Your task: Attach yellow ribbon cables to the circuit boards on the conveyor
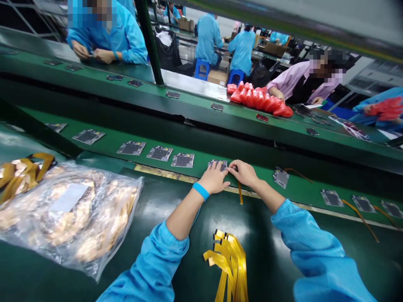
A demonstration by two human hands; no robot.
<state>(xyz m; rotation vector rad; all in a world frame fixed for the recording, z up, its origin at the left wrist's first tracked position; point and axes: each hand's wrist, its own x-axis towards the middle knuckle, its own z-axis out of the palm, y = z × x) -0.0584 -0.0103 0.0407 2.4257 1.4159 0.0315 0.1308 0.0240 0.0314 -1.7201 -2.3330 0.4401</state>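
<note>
Factory line, green conveyor belt (270, 186) running left-right past a dark green bench (258, 235). Both hands reach forward onto the belt's near edge and meet over one circuit board (217, 164). Left hand (214, 178) lies flat, fingers spread, pressing on the board's near-left part. Right hand (244, 173) comes in from the right, fingertips pinched together at the board's right edge, where an amber flex ribbon (240, 192) starts; whether the pinch actually clamps the ribbon end can't be told. Ribbon's long axis runs from the board back toward the person, across the belt edge onto the bench. Right hand is nearer the ribbon, left nearer the board. More boards (159, 153) queue to the left without ribbons, boards to the right (330, 197) carry ribbons. Loose yellow ribbons (229, 260) lie on the bench between the forearms; a plastic bag of ribbons (72, 209) sits far left.
</note>
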